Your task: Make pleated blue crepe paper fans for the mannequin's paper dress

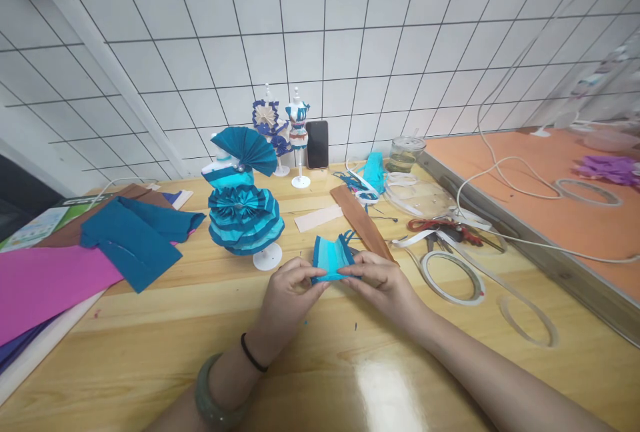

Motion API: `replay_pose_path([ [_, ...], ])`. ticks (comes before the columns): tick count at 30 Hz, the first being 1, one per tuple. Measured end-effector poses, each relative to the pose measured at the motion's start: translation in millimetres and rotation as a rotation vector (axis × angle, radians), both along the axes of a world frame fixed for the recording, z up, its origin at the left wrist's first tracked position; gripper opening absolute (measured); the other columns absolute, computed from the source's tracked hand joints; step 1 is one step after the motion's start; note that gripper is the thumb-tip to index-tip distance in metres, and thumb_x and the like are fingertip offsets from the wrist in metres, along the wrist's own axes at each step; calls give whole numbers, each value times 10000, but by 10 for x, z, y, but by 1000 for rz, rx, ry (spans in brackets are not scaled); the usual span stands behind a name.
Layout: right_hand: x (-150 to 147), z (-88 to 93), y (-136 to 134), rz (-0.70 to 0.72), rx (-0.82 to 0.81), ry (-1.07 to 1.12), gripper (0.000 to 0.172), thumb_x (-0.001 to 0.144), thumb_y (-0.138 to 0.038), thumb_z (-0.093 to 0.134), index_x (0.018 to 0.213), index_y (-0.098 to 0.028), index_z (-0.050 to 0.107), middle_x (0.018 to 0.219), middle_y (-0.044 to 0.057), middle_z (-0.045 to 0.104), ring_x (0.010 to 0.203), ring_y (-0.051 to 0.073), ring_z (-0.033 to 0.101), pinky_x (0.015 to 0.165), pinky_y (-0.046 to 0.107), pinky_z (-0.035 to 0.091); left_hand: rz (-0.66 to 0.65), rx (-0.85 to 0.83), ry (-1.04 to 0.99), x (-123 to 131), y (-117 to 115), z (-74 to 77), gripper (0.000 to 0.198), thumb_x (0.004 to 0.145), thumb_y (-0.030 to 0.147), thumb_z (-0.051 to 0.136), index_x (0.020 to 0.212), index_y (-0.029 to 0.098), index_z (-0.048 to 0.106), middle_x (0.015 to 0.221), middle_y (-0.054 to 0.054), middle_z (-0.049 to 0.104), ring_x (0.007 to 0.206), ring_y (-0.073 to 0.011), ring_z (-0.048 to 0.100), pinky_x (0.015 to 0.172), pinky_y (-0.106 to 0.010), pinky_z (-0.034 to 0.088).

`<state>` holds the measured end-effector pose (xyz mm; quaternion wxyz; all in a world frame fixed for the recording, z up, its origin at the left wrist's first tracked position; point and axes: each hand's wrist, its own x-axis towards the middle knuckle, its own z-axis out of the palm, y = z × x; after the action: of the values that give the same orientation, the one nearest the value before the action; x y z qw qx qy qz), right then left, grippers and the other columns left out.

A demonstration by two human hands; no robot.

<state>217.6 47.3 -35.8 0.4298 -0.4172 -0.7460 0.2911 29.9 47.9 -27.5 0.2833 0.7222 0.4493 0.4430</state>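
Observation:
Between my hands is a small piece of light blue crepe paper (331, 255) with darker blue side edges, held a little above the wooden table. My left hand (293, 292) pinches its lower left edge between thumb and fingers. The lower right edge is gripped the same way by my right hand (383, 285). Beyond my left hand stands a mini dress form (245, 212) in a teal and turquoise ruffled paper dress with a pleated fan at the top. A brown paper strip (363, 222) lies just past my right hand.
Two smaller dress forms (299, 139) and a phone (317, 145) stand by the tiled wall. Teal and pink paper sheets (55, 285) lie at left. To the right are tape rolls (453, 279), scissors (440, 239), a glass jar (406, 153) and a cable (540, 245).

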Motion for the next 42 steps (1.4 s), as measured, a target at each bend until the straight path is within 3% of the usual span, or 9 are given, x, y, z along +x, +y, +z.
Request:
replay_pose_path([
  [16, 17, -15, 30, -19, -30, 10, 165, 786, -306, 574, 862, -232, 699, 768, 40, 576, 716, 159, 569, 650, 281, 468, 17, 35, 24, -34, 32, -23, 92, 683, 179, 636, 768, 179, 674, 688, -31, 641, 597, -123, 562, 575, -248, 485],
  [32, 16, 10, 36, -38, -27, 0, 127, 782, -274, 569, 818, -199, 665, 788, 60, 624, 758, 179, 591, 696, 303, 480, 9, 75, 113, -88, 59, -77, 74, 736, 208, 605, 765, 185, 670, 711, -42, 623, 709, -160, 575, 635, -277, 473],
  [42, 26, -8, 35, -66, -31, -3, 164, 783, -233, 575, 914, -207, 669, 838, 66, 637, 790, 182, 595, 715, 309, 489, -2, 63, 146, -95, 64, -73, 100, 731, 167, 602, 803, 193, 666, 720, -30, 610, 708, -152, 566, 634, -268, 465],
])
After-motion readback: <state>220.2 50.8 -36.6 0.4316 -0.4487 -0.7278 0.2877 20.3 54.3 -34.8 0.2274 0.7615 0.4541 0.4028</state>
